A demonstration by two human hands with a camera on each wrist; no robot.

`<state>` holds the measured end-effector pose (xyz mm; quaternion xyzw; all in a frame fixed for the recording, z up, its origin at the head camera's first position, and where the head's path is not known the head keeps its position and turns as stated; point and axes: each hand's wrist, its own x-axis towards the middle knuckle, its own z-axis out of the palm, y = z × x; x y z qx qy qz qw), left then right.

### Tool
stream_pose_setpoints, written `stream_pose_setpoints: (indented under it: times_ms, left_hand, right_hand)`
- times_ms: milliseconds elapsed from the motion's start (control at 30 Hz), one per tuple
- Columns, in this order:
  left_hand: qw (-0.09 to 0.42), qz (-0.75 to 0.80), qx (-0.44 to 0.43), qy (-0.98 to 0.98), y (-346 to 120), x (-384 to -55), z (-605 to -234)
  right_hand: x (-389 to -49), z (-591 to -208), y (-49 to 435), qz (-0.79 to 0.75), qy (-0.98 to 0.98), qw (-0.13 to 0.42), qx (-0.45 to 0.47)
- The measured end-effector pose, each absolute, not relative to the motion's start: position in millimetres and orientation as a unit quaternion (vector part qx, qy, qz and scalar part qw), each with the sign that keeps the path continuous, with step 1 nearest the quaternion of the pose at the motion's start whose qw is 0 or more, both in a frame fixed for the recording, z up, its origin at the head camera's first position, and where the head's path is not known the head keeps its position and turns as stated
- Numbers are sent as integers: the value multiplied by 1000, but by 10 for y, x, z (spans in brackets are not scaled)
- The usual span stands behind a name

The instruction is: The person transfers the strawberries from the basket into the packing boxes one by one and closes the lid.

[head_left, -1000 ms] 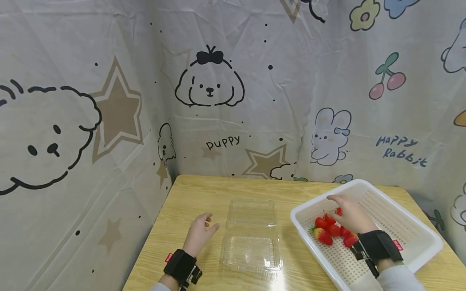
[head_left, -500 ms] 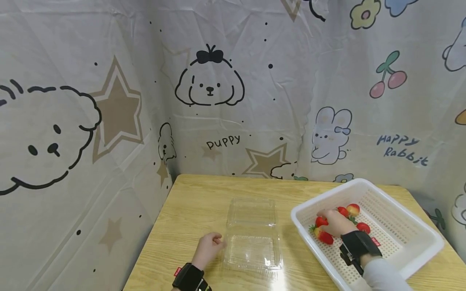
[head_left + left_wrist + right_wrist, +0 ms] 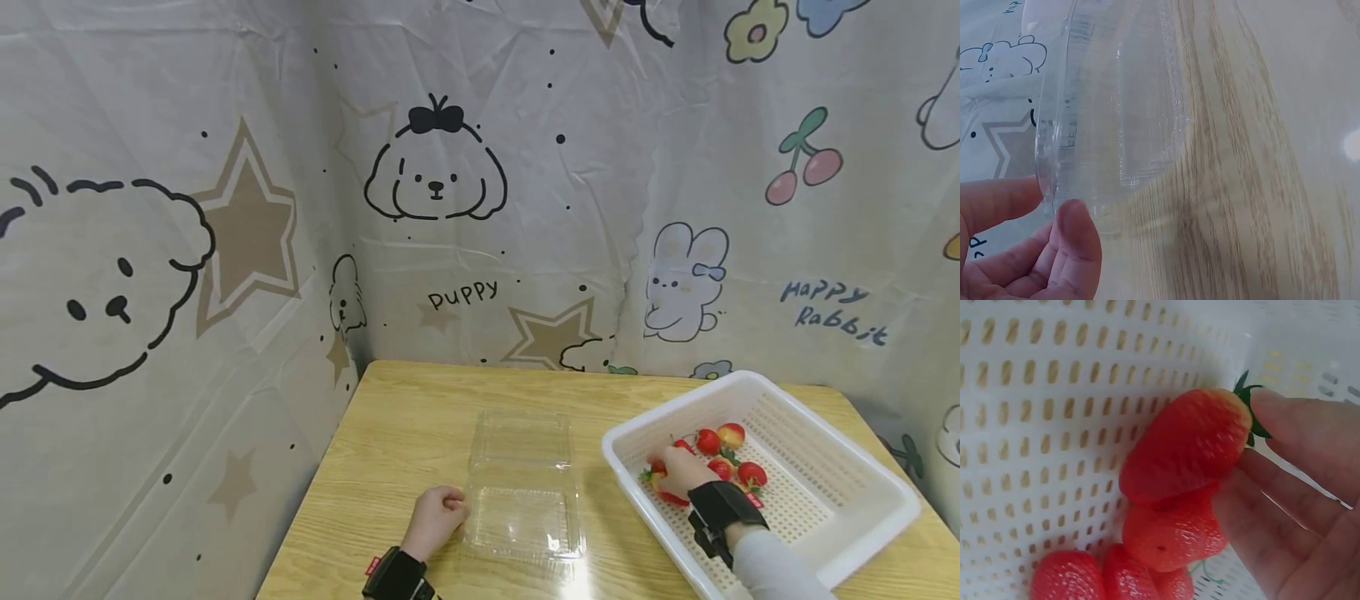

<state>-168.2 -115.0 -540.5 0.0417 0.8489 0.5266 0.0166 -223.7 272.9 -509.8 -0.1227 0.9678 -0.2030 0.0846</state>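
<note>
A clear plastic clamshell container (image 3: 522,521) lies unfolded on the wooden table, hinge across its middle. At its left edge is my left hand (image 3: 435,518); in the left wrist view the thumb and a finger pinch the container's rim (image 3: 1047,169). Inside the white basket (image 3: 840,546), my right hand (image 3: 686,473) holds a large strawberry (image 3: 1185,447) with a pale shoulder and green leaves. The thumb lies on the leaves, the other fingers along its lower side, partly hidden. Several more strawberries (image 3: 1163,534) lie right beside it.
The basket has perforated walls and floor, and its raised rim (image 3: 836,442) runs around my right hand. More strawberries (image 3: 752,475) lie to the right of that hand. A printed curtain (image 3: 450,333) stands behind and to the left of the table (image 3: 405,417).
My right hand has moved down and left among the strawberries and taken hold of one. My left hand has moved right and down to the container's edge, its fingers now closed in.
</note>
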Motion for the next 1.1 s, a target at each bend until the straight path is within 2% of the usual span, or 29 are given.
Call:
stream_pose_setpoints:
  times_ms: [133,367,600,1100]
  left_hand:
    - [22,543,26,839,-1142,-1672,-5402]
    - [-16,567,48,822,-1168,-1669,-5515]
    - [16,552,3,833,-1128,-1653,-5445]
    - [29,549,-10,835,-1118,-1668,-5452]
  right_hand:
    - [-2242,-5157,2736,-192,970,82,-122]
    - [-2244,-5194,2749,-194,970,86,-115]
    - [-2211,-5249,2782,-204,968,101,-101]
    - [-2195,-5261,2805,-194,970,120,-84]
